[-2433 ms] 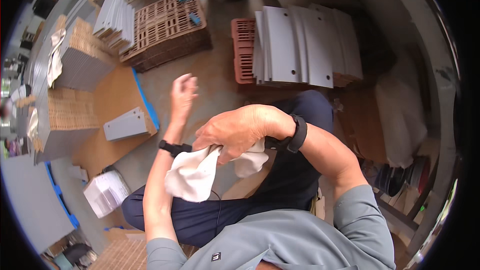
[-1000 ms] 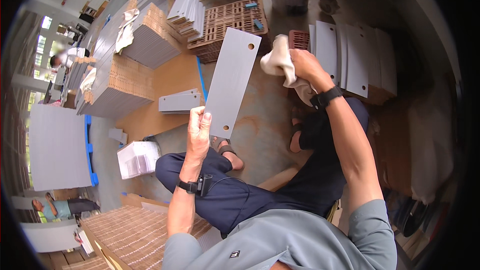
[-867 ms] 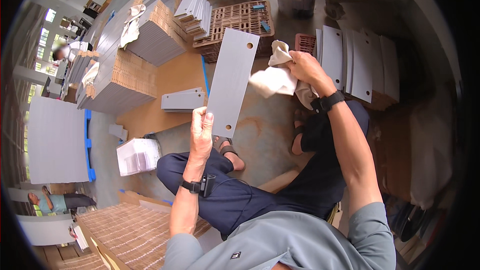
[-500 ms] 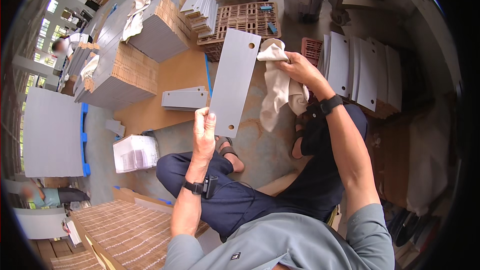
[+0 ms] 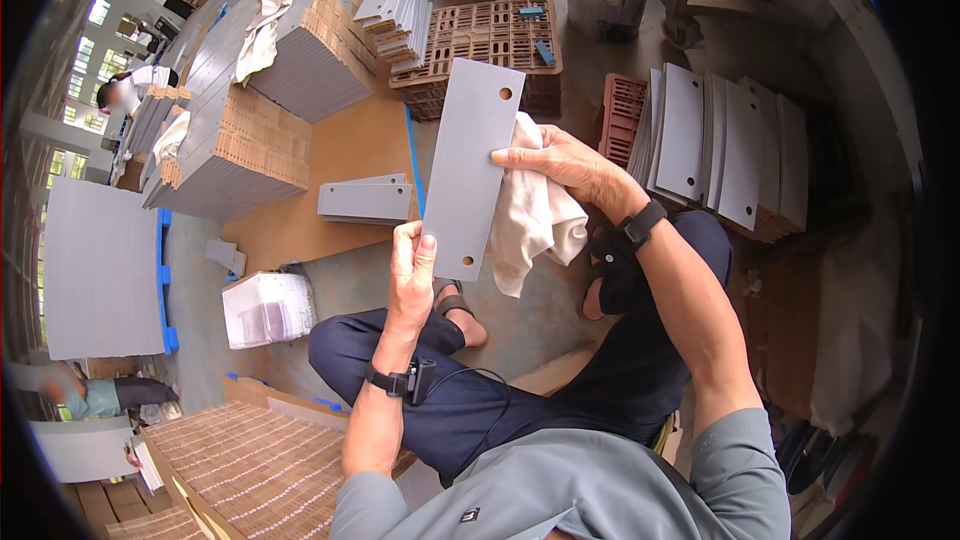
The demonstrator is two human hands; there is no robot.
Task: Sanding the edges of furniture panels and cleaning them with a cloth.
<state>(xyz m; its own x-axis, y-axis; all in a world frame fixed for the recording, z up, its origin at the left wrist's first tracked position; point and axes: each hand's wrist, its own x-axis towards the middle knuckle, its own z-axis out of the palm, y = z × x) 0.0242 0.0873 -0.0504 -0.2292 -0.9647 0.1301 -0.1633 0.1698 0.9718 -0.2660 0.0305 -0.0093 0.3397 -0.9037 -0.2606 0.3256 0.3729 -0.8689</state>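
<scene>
The rectangular panel (image 5: 468,170) looks like coated board, smooth, flat grey and matt. Against it, the cream rag (image 5: 525,215) is soft, creased cloth with a dull surface. Stacked panels (image 5: 265,143) show rough, wood-coloured edges. The latticed brown crate (image 5: 478,32) and reddish crate (image 5: 621,115) look like moulded matt plastic. The floor (image 5: 522,325) resembles smooth, stained concrete; the trousers (image 5: 585,385) are matt woven fabric.

Panel (image 5: 468,170) and cloth (image 5: 533,215) block the middle, room over floor (image 5: 520,325) between sandals (image 5: 452,304), crate (image 5: 485,32) beyond
</scene>
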